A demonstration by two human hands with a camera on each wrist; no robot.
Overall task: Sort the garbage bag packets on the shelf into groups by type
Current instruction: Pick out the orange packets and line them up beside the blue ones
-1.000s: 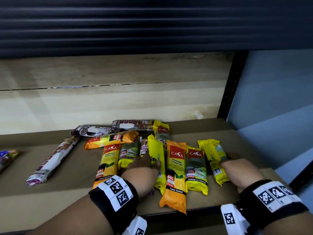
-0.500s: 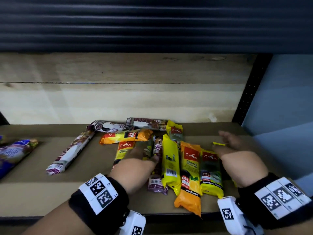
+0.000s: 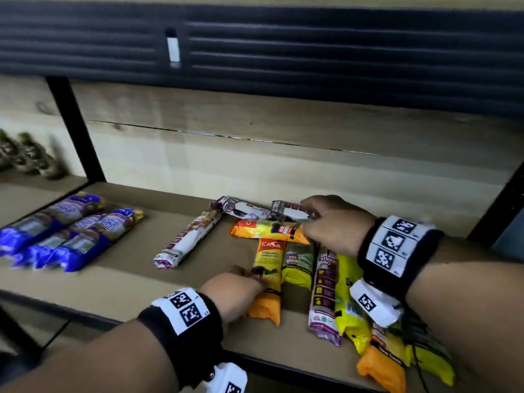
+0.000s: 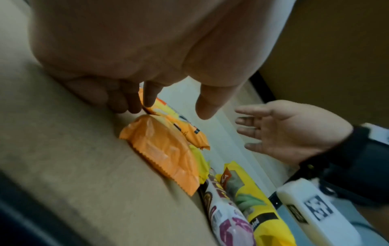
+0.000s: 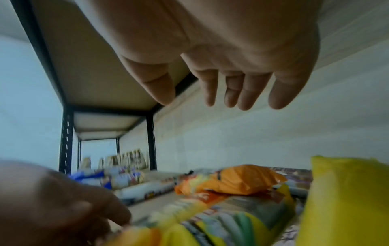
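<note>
Garbage bag packets lie mixed on the brown shelf [image 3: 136, 282]. My left hand [image 3: 235, 290] [image 4: 172, 108] has its fingertips against the left edge of an orange-and-yellow CASA packet [image 3: 268, 268] [image 4: 166, 149], and the thumb is apart from it. My right hand [image 3: 331, 222] [image 5: 195, 99] [image 4: 284, 131] hovers with straight fingers over a crosswise orange packet [image 3: 263, 229] [image 5: 242, 179] and the maroon-and-white packets [image 3: 241, 209] at the back. Another maroon packet [image 3: 187, 239] lies diagonally to the left. A drawstring packet [image 3: 324, 293] and yellow packets [image 3: 350, 302] lie under my right wrist.
Several blue packets [image 3: 71, 236] lie grouped at the shelf's left end. A black upright post [image 3: 73, 129] separates a neighbouring bay holding dark jars [image 3: 28, 157]. Bare shelf shows between the blue packets and the diagonal maroon one. A wooden panel backs the shelf.
My right hand has moved from the right side of the pile to the back, over the maroon packets. My left hand slid down to the orange packet's left edge. The view swung left.
</note>
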